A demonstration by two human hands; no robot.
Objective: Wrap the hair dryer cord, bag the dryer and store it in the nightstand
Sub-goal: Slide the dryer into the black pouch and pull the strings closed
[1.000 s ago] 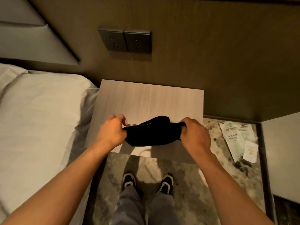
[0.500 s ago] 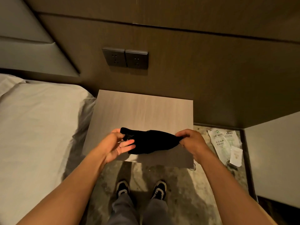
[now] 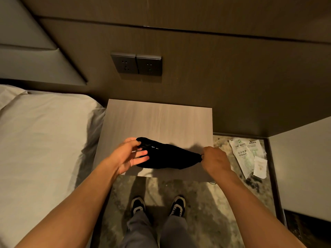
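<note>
Beside the bed [image 3: 44,140] stands the nightstand [image 3: 157,122], tabletop bare apart from what hangs over its near edge. Just above that edge, a black bag [image 3: 166,156], stretched between two hands and sagging in the middle. Soft, limp cloth by the look of it, light in itself, yet likely weighted if the dryer sits inside; cannot tell from here, nothing of dryer or cord showing. Left hand [image 3: 129,156] at the bag's left end, grip half open, thumb and forefinger pinching the gathered top while the other fingers spread loose beneath. Right hand [image 3: 214,160] at the bag's right end, grip closed tight on a small tuft of fabric. Best held at the bunched ends or cupped from below; probably no slipperiness, no fragility in the cloth itself. On the floor right of the nightstand, white packets [image 3: 249,156].
</note>
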